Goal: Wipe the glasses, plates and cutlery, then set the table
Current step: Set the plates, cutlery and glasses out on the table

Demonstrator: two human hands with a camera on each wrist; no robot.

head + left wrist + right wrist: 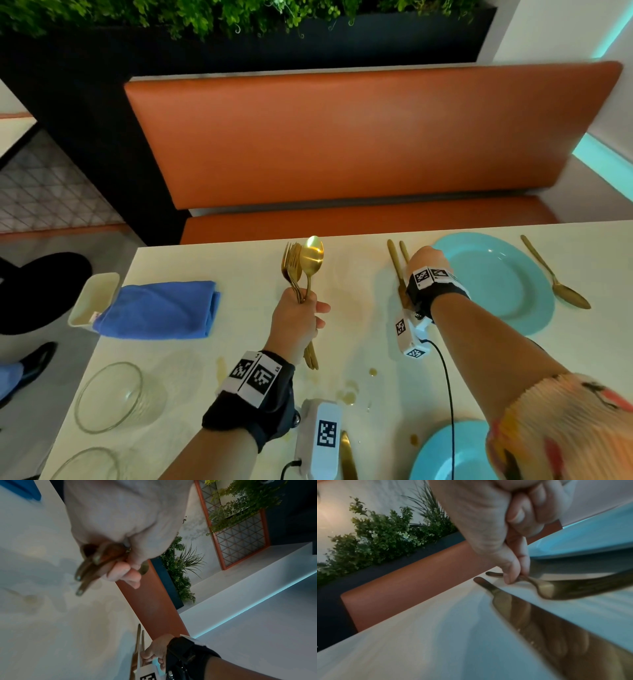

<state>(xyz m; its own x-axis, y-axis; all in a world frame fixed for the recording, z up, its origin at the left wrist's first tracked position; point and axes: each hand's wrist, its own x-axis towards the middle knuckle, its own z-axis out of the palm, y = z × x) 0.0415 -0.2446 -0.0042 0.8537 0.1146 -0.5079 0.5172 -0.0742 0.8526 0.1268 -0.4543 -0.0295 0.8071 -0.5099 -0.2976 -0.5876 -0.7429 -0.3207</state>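
Note:
My left hand (303,320) grips a bundle of gold cutlery (303,270), forks and a spoon, held upright over the middle of the cream table (239,342). The left wrist view shows the bundle's handles (89,568) sticking out below the fist (123,534). My right hand (424,265) is lowered at the left rim of the far blue plate (496,284). There its thumb and forefinger (510,574) pinch the handle of a gold fork (573,589). A gold knife (530,615) lies flat on the table beside that fork. A gold spoon (555,277) lies right of the plate.
A folded blue cloth (161,308) and a cream container (92,301) sit at the table's left. Two glass tumblers (109,397) stand near left. A second blue plate (452,452) and another knife (347,455) are at the near edge. Yellowish spots (349,394) mark the tabletop. An orange bench (342,137) faces me.

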